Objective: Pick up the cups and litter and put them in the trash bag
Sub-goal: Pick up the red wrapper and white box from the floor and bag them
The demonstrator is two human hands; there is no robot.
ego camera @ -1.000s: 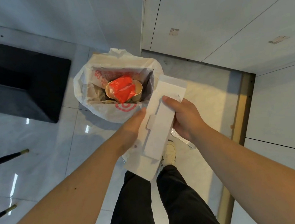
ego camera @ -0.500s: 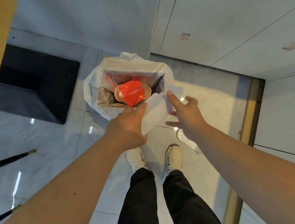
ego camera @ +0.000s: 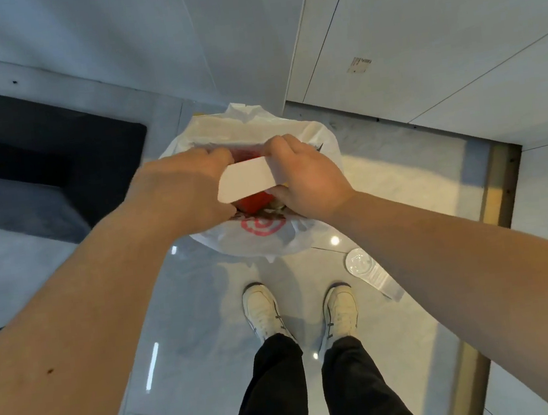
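Observation:
A white plastic trash bag with a red logo stands open on the tiled floor in front of my feet. Both hands are over its mouth. My left hand and my right hand grip the two ends of a folded white paper carton, held flat just above the opening. Under the carton a red wrapper and other litter show inside the bag. A clear plastic cup lid with a wrapper lies on the floor to the right of the bag, partly hidden by my right forearm.
A black mat or box lies on the floor to the left. White cabinet doors and a wall stand behind the bag. A brass threshold strip runs along the right. My white shoes are just below the bag.
The long white carton held up at chest height has been folded shorter and carried forward and down over the bag's mouth. My right hand, briefly open, grips it again.

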